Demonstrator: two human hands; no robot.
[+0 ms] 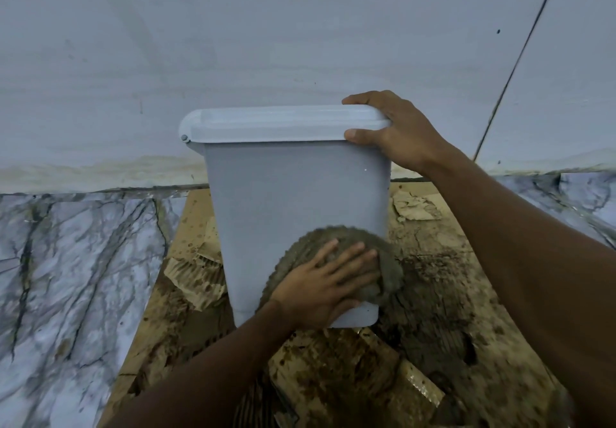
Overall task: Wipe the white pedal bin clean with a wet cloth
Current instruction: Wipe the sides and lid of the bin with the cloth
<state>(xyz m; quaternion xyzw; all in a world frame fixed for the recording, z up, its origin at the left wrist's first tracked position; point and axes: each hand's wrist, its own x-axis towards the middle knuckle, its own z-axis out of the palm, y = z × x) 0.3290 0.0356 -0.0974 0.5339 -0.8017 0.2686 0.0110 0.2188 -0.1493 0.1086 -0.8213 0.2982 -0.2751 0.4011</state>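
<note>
The white pedal bin stands upright in the middle of the view, lid closed, on soggy brown cardboard. My right hand grips the right end of the lid, fingers over the top and thumb on the front edge. My left hand lies flat, fingers spread, pressing a dirty grey-brown cloth against the lower front of the bin. The cloth bulges past the bin's right edge. The bin's base is partly hidden by my left hand and the cloth.
Muddy, torn cardboard covers the floor under and in front of the bin. Marble-patterned floor tiles lie to the left and far right. A pale wall with a stained base rises right behind the bin.
</note>
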